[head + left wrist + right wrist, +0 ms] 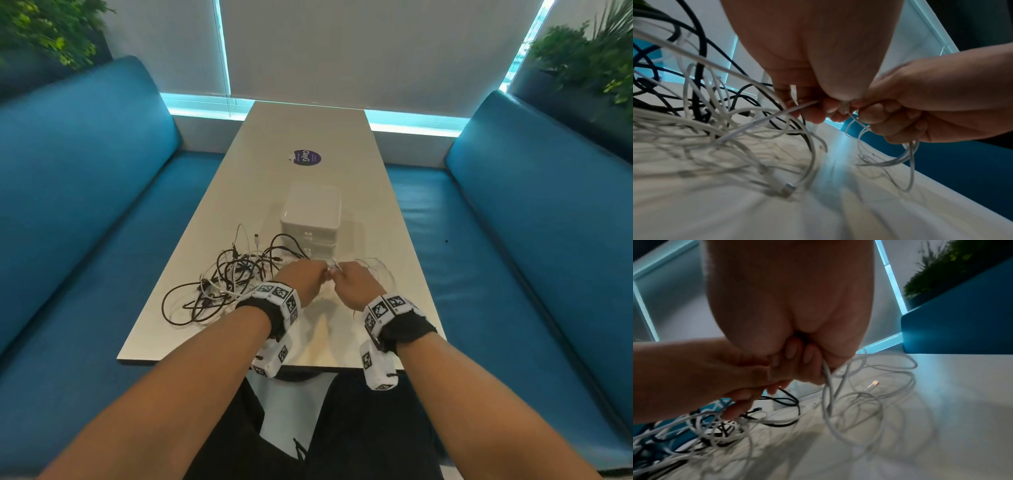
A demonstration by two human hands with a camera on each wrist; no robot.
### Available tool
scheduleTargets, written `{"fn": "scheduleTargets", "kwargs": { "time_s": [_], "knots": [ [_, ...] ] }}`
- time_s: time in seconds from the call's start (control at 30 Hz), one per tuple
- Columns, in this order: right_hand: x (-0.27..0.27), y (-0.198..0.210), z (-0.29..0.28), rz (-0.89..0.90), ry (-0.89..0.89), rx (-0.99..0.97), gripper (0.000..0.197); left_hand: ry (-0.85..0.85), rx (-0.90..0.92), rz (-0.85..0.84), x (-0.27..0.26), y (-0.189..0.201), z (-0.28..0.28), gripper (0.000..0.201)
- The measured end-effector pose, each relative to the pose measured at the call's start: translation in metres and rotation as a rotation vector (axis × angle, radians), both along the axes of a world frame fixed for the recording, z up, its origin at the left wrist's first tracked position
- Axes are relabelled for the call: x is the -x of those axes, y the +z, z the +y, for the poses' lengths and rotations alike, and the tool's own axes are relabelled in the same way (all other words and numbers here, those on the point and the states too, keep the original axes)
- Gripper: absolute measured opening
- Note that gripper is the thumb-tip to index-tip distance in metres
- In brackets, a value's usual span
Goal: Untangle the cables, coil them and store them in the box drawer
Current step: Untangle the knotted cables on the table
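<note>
**Early untangling, nothing coiled or stored yet**

Working at the near end of the table (346, 144), in front of the drawer box (311, 219). Reaching forward with both forearms side by side, wrists wearing marker-covered camera bands, knuckles almost touching just in front of the box.

Pinching a white cable (764, 120) with the left hand (301, 279), fingers curled around the strand where it is leaving the tangle. Gripping the same white cable with the right hand (352, 281), fingers closed tight around several loose loops (865, 402) hanging and spilling onto the table to the right of the box front. Looking, by these loops, like pulling one white cable free and gathering it.

Lying to the left of the box, and slightly nearer than it, the main tangle (219, 284) of black and white cables, still knotted together, one white plug (256, 238) sticking out toward the box.

Standing shut, as far as can be told, both drawers of the box. Judging from that: one cable partly freed, the rest left to separate, coil and put away.
</note>
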State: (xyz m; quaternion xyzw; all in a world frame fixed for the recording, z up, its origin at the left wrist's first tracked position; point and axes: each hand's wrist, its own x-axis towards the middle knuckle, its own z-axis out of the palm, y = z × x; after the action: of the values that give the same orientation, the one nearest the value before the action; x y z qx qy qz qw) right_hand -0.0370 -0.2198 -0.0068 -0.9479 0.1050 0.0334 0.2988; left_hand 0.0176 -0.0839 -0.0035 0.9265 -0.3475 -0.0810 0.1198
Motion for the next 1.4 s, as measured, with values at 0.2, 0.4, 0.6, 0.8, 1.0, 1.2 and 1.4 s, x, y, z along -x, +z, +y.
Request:
{"fn": "scheduleTargets", "kwargs": {
  "time_s": [0.2, 0.4, 0.6, 0.8, 1.0, 1.2, 1.4],
  "knots": [
    [0.007, -0.006, -0.030, 0.058, -0.046, 0.252, 0.020, 0.018, -0.016, 0.136, -0.009, -0.004, 0.011, 0.029],
    [0.011, -0.011, -0.059, 0.033, -0.221, 0.326, 0.026, 0.010, -0.004, 0.171, -0.016, -0.007, 0.020, 0.021],
    [0.007, -0.008, -0.024, -0.163, -0.007, 0.161, 0.033, -0.015, 0.008, 0.149, -0.007, -0.007, 0.012, 0.024],
    [0.003, -0.017, -0.003, 0.038, 0.031, 0.140, 0.025, -0.022, 0.029, 0.142, -0.005, -0.009, 0.013, 0.021],
    [0.008, -0.017, -0.037, 0.101, -0.171, 0.317, 0.023, 0.028, -0.090, 0.165, -0.008, -0.011, 0.024, 0.025],
    [0.011, -0.015, -0.053, -0.005, -0.240, 0.290, 0.025, 0.001, -0.075, 0.133, -0.009, -0.015, 0.025, 0.024],
    [0.010, -0.008, -0.003, -0.164, 0.074, 0.163, 0.033, -0.033, -0.093, 0.016, 0.004, -0.012, 0.002, 0.018]
  ]
}}
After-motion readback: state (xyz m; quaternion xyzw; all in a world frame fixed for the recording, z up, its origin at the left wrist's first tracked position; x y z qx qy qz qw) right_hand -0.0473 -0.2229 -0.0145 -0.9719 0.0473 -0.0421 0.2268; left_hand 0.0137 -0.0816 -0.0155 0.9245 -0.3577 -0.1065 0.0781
